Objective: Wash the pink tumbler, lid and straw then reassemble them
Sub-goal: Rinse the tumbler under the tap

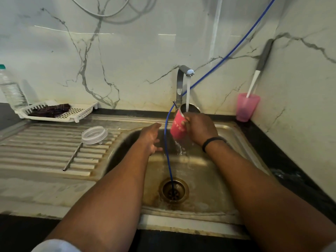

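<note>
Head view. Our right hand (199, 129) gripped the pink tumbler (178, 125), fingers curled round its side, holding it over the sink (241, 139) under the tap (182, 82). The tumbler stood tilted, its open mouth up and toward the wall. A stream of water (188, 91) ran from the spout into the mouth, and more water fell from the tumbler's lower end into the basin. We wore a black band (211, 142) on the right wrist.

Our left hand (151, 137) hung over the basin just left of the tumbler, fingers spread and relaxed, holding nothing and apart from the cup.

The clear lid (94, 134) lay on the ribbed drainboard (36, 151) left of the basin. The metal straw (72, 156) lay on the same ribs, its upper end reaching just under the lid's near edge; whether the two touched, we could not tell.

A blue hose (168, 151) came down from the upper right, passed beside the tap and between our hands, and ended in the drain (173, 190).

On the counter at the back left sat a white rack (83, 113) with a dark cloth (52, 110) on it, a plastic water bottle (11, 90) beside it. In the right corner a pink cup (246, 107) held a white-handled utensil (254, 82).
</note>
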